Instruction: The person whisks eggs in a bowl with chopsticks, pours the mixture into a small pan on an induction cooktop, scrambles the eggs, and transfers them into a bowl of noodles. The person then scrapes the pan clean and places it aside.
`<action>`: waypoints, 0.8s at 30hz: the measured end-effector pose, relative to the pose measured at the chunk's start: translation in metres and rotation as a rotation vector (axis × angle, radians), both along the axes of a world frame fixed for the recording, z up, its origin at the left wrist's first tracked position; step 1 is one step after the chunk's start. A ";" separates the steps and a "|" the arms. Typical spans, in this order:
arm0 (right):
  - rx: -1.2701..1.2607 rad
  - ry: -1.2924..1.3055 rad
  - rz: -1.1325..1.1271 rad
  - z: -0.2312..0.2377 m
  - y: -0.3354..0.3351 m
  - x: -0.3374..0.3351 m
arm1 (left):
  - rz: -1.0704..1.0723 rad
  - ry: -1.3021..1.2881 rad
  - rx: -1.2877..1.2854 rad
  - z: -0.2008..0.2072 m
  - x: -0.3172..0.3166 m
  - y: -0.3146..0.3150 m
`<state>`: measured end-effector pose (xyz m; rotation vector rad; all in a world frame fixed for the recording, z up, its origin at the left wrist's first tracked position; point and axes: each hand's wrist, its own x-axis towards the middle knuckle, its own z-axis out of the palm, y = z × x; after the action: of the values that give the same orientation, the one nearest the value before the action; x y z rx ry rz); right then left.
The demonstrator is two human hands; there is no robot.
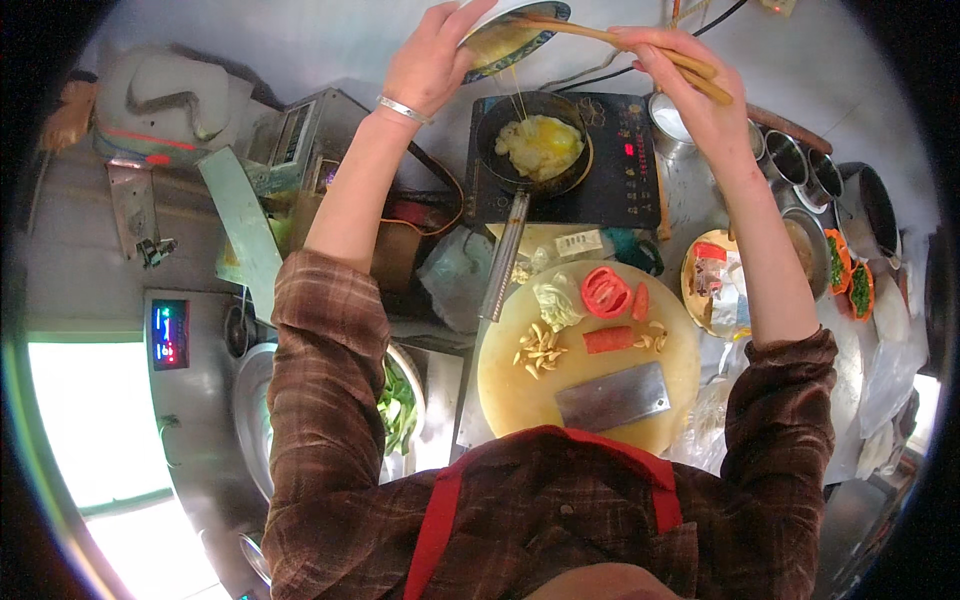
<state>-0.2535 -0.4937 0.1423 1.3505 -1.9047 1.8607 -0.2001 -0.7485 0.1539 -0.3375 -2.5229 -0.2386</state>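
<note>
- L hand [432,65]: fingers curled tight on near-L side of bowl [548,38], held up & tipped over pan [489,140].
- R hand [705,85]: fingers closed round upper ends of wooden chopsticks [575,27]; tips reach into bowl, exact spot hard to tell.
- Egg [540,150]: mostly in pan, pale lump w/ brighter yellow wet patch; thin strands hang btwn bowl & pan.
- Pan sits on L part of black hot plate [628,195], red display lit; pan handle [505,262] points toward person, end just beside round cutting board [510,393].
- On board: cleaver [613,396] flat at near side; carrot pc [609,341] beyond it; cut tomato [606,293] & cabbage [560,302] side by side at far part; garlic [540,350] in a loose pile, L of carrot.
- R of board, on tabletop [846,385]: round plate [692,290] w/ packets; metal pots [785,158] farther off, orange bowls [860,290] w/ chopped greens nr far R.
- Leafy veg [397,408] in a container, L of board, by L sleeve [325,390].
</note>
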 end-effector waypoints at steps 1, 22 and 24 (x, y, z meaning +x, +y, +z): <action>-0.006 0.016 0.012 0.001 -0.001 0.000 | -0.021 0.018 0.017 0.000 -0.002 0.001; 0.192 0.095 -0.031 -0.043 0.000 -0.016 | 0.013 0.004 -0.128 -0.025 -0.013 -0.004; 0.162 0.082 -0.052 -0.039 0.003 -0.015 | 0.015 -0.002 -0.139 -0.027 -0.012 -0.005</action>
<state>-0.2682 -0.4911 0.1031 1.3857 -2.0660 1.6319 -0.2124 -0.7539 0.1266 -0.3733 -2.5489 -0.0572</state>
